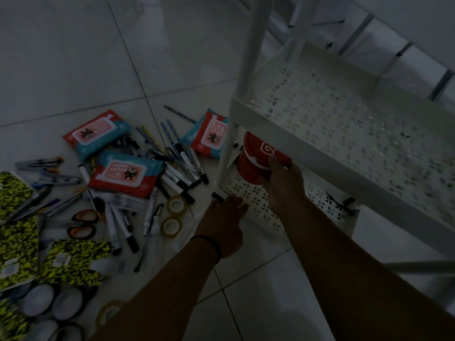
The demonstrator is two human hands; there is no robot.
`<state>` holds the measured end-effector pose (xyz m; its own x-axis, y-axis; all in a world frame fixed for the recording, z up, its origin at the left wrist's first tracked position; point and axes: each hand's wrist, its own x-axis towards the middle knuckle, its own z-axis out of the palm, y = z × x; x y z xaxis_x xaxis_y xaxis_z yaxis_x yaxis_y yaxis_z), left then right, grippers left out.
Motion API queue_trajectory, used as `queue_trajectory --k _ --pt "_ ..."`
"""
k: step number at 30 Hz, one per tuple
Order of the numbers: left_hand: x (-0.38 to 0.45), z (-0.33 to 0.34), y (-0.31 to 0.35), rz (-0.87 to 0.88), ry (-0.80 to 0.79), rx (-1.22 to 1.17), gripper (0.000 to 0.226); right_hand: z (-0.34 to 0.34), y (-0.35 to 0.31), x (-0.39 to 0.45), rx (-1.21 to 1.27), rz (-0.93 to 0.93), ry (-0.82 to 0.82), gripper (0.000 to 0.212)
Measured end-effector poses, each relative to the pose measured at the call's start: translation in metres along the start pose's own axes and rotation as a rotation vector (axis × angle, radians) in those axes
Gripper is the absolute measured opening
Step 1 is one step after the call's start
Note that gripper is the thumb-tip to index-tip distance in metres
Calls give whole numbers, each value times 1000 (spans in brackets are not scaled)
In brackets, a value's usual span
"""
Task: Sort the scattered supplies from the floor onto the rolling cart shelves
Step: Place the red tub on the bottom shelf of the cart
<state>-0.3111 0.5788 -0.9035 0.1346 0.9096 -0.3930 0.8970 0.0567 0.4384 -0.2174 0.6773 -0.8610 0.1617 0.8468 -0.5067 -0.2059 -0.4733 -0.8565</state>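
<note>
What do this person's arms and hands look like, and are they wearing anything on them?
Both forearms are bare, with no sleeves in view. The left hand has a thin dark band round its wrist. The right hand shows no glove, ring or band that the dim picture lets me see.

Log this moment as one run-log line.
right hand: holds red tub at lower shelf | left hand: rests on shelf edge | wipes packs, pens: on floor
</note>
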Motion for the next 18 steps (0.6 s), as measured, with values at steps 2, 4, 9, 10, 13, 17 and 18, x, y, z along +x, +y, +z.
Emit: queue_trajectory --k 2,4,9,10,13,17,18 --pt "-2 -1 1 -8 -21 -23 71 1 0 2 -14 -2 51 58" --pt "-3 -2 1 -18 -32 -35 73 3 0 2 -26 -7 85 58" --pt "-2 -5 3 -23 -74 -16 73 0 -1 1 -32 -3 4 54" --pt "-2 -5 2 -22 -88 -7 74 -1 -1 1 -38 11 -14 54" --pt "-3 -7 0 -13 -122 16 76 -5 -3 0 -103 60 -49 62" --pt "-8 -8 0 -4 -78 12 69 -8 -1 -6 -237 80 -106 64" --pt "-12 -7 1 -9 -55 -7 66 -9 -1 -10 -303 79 -107 60"
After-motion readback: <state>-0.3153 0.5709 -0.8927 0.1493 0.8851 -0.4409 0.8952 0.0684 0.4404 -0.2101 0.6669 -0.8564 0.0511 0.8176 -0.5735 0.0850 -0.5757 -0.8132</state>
